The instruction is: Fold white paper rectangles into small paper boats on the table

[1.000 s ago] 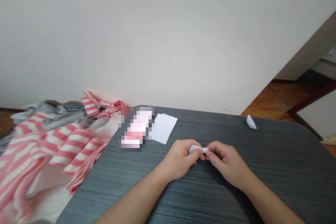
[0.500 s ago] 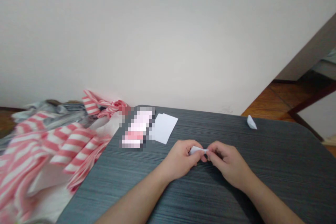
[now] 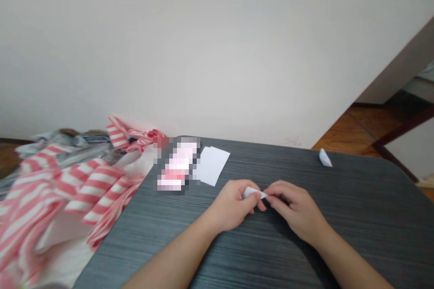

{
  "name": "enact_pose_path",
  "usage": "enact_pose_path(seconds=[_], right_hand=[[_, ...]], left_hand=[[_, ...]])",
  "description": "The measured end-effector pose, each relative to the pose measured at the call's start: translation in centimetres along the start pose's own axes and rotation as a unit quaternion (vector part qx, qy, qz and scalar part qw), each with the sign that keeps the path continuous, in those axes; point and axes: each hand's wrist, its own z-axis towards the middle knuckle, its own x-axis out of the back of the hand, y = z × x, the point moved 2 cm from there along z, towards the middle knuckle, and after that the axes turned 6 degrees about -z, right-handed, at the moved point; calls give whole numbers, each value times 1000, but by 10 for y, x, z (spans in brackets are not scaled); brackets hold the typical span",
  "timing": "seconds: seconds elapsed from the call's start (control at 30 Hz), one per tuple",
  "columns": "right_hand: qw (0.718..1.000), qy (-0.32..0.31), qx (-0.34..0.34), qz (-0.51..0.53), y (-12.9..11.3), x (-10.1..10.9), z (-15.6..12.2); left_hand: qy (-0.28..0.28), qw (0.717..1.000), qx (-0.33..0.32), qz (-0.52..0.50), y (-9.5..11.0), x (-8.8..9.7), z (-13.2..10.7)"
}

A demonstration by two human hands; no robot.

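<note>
Both hands rest on a dark grey wood-grain table [image 3: 356, 216] and pinch a small folded white paper [image 3: 252, 192] between them. My left hand [image 3: 233, 205] holds its left end with curled fingers. My right hand [image 3: 293, 207] grips the right end between thumb and fingertips. Most of the paper is hidden by the fingers.
A stack of white paper sheets [image 3: 213, 165] lies at the table's far left, beside a blurred pink-and-white patch [image 3: 176, 165]. A small folded white paper piece [image 3: 324, 157] sits at the far right edge. Red-and-white striped cloth [image 3: 68, 189] is piled left of the table. A white wall stands behind.
The hands have barely moved. My right fingers have shifted slightly along the paper, which now tilts a little differently.
</note>
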Motion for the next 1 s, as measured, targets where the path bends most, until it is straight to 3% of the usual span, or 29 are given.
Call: enact_pose_path(seconds=[1.0], right_hand=[[994,-46,93,-35,-4,0,-1]], left_hand=[[14,1000,9,-16,1,-1,3]])
